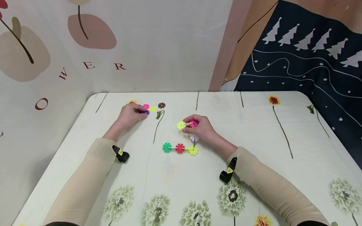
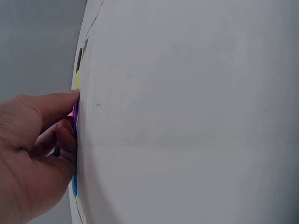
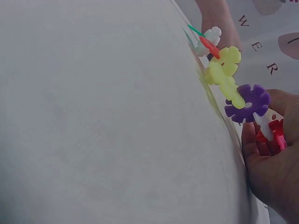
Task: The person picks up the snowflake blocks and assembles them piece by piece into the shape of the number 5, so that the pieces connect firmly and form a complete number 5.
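Observation:
My right hand [image 1: 202, 127] grips a chain of interlocking plastic snowflake discs by its upper end, around a pink disc [image 1: 193, 123]. A yellow disc [image 1: 181, 125] sticks out left of the fingertips. Below the hand the chain runs past a pale disc [image 1: 194, 138] to another yellow disc [image 1: 193, 150], then left through red [image 1: 180, 148] to green [image 1: 167, 147]. In the right wrist view a purple disc [image 3: 247, 103] stands beside the fingers. At the back left, my left hand [image 1: 130, 115] pinches a purple disc [image 1: 145, 112] at table level; its palm hides part of the pile.
Loose discs lie around the left hand: pink [image 1: 145, 106], yellow-green [image 1: 153, 108] and brown [image 1: 161, 105]. A blue disc [image 2: 74, 185] shows under the left hand in its wrist view. The white cloth [image 1: 169, 175] has printed flowers; walls stand behind and left.

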Available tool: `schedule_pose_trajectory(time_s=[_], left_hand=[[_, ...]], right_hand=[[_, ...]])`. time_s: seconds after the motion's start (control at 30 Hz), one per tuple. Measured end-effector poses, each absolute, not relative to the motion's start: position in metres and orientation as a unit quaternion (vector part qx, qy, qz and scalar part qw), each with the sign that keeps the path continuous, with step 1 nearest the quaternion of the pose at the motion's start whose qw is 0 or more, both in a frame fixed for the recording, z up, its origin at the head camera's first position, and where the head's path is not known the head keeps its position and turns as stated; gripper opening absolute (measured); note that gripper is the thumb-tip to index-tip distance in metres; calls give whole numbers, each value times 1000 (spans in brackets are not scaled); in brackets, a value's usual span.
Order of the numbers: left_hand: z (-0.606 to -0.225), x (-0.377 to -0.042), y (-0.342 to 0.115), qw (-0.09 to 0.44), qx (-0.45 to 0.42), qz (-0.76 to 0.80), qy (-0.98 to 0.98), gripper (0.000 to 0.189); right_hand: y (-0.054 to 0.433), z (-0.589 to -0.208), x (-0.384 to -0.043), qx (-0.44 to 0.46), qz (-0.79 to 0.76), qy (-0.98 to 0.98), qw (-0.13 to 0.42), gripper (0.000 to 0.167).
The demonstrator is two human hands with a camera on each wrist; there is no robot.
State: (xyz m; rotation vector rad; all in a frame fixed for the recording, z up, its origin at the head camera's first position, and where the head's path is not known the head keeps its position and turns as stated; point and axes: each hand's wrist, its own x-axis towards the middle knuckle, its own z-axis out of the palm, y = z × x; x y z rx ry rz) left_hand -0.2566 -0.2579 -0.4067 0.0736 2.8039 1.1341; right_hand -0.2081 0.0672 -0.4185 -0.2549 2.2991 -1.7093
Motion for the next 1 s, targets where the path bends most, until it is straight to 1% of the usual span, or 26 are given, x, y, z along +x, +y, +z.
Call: schedule_pose_trajectory(time_s=[0.27,0.43,0.67,1.0], left_hand=[[-401,-257,-254,85,18,385,919,40],[-403,-258,-255,76,26,377,923,40],[-405,-255,-255,63,44,377,923,32],[-403,-251,-246,95,43,465,879,24]], right_hand=[[67,-419,-209,-85,-586,795,134,34],[67,-419,-208,-84,-585,796,133,34],[68,-419,-208,-86,-583,797,132,34],[68,-421,-209,-89,-584,796,133,33]])
